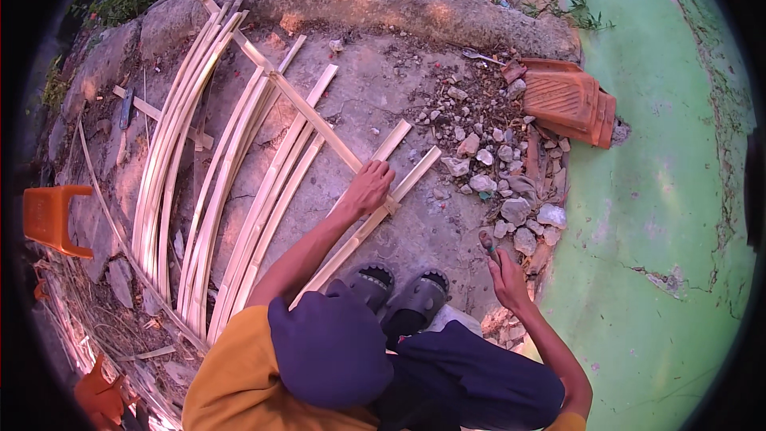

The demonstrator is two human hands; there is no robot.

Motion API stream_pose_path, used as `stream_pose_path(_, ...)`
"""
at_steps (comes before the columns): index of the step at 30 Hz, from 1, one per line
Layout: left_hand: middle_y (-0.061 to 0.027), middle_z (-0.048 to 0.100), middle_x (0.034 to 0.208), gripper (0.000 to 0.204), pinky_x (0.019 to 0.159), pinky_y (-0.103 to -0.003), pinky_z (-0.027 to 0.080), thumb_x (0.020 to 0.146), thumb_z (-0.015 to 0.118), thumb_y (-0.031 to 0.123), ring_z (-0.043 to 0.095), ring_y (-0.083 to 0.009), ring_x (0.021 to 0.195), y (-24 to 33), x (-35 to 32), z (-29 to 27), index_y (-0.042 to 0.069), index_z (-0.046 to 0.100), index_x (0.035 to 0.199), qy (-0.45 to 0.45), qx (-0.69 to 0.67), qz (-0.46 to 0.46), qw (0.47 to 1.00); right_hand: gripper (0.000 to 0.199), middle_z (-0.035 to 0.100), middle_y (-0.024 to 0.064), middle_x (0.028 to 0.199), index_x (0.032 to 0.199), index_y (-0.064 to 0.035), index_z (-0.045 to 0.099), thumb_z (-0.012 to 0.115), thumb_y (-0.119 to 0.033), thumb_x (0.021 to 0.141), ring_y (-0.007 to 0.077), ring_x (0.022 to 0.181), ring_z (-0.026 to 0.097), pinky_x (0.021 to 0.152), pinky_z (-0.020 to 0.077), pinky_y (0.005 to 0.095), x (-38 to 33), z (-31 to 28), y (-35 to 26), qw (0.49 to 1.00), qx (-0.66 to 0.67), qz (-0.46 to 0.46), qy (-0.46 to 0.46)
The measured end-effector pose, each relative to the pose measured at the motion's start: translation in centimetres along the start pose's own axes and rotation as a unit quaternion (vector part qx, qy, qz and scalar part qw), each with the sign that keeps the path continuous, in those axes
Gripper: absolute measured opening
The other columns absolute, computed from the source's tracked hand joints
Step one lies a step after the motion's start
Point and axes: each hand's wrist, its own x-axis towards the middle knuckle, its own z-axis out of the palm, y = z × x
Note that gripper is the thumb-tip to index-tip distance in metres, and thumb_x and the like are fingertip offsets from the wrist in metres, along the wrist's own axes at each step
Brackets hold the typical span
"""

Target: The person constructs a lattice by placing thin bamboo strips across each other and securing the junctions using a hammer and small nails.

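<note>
Item: your left hand (369, 189), curled over the near end of a long, flat, pale wooden crosspiece (315, 120), its long axis running far-left to near-right across slender, smooth, pale wooden slats (161, 161) on rough grey ground (375, 88). Item: your right hand (508, 278), closed round a short, dark-headed tool (487, 241) pointing away from you; kind hard to tell.
</note>
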Motion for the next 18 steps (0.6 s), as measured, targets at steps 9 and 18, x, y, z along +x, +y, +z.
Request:
stream_pose_path(9,-0.0206,0.036,0.164,0.055,0.130,-0.058,0.008,0.096,0.054,0.029,0.025,-0.0335,0.158,-1.5,2.9,0.7,0.006,0.054,0.147,0.063,0.115,-0.069,0.989,0.035,0.070,0.0201,0.117,0.135,-0.0076,0.054,0.060,-0.023,0.104,0.0452,0.086,0.070,0.071,0.0569,0.0527,8.2,7.9,-1.6,0.977,-0.074,-0.181,-0.085)
stream_pose_path(18,-0.0167,0.037,0.165,0.054,0.130,-0.059,0.005,0.095,0.053,0.029,0.026,-0.0326,0.158,-1.6,2.7,1.3,0.009,0.057,0.145,0.017,0.118,-0.083,0.989,0.034,0.069,0.0170,0.109,0.133,-0.0106,0.052,0.059,-0.025,0.103,0.0432,0.083,0.071,0.068,0.0571,0.0552,10.9,16.4,-3.3,0.968,-0.075,-0.213,-0.107)
